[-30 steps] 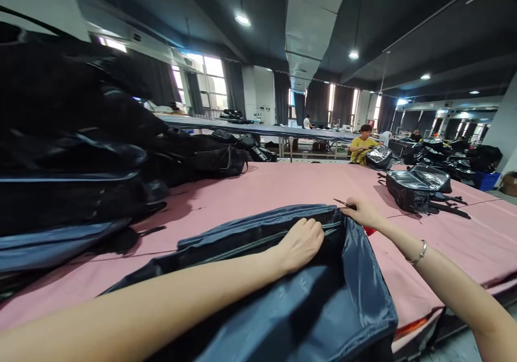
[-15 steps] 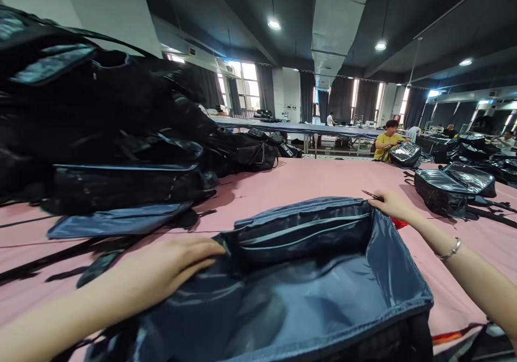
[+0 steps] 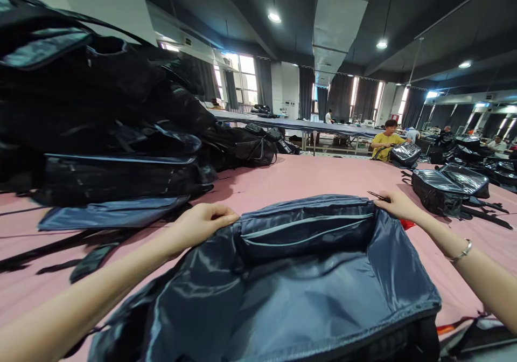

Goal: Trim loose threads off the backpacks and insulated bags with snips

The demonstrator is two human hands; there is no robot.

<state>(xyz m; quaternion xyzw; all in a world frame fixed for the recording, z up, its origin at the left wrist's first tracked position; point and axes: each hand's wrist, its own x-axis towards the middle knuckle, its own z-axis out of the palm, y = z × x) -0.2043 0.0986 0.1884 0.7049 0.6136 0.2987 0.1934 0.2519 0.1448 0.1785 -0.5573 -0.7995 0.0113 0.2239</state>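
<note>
A bag [image 3: 307, 292] with a dark blue-grey lining lies wide open in front of me, its inner pocket edged in pale trim along the far wall. At the far left corner of its rim, my left hand [image 3: 210, 223] pinches the fabric between thumb and fingers. My right hand [image 3: 396, 206] is closed on the far right corner of the rim. A small dark pointed tool, apparently snips [image 3: 376, 195], sticks out leftward from the right hand's fingers. A bracelet [image 3: 462, 250] is on the right wrist.
Black bags [image 3: 100, 98] are heaped high at the left, with straps trailing over the pink table [image 3: 323, 173]. Another bag [image 3: 448, 189] lies at the right. Beyond the table, a person in yellow [image 3: 385, 141] handles a bag.
My left hand has moved right and up to the bag's far left corner, and that side of the rim is lifted and straighter. My right hand keeps its hold on the other corner.
</note>
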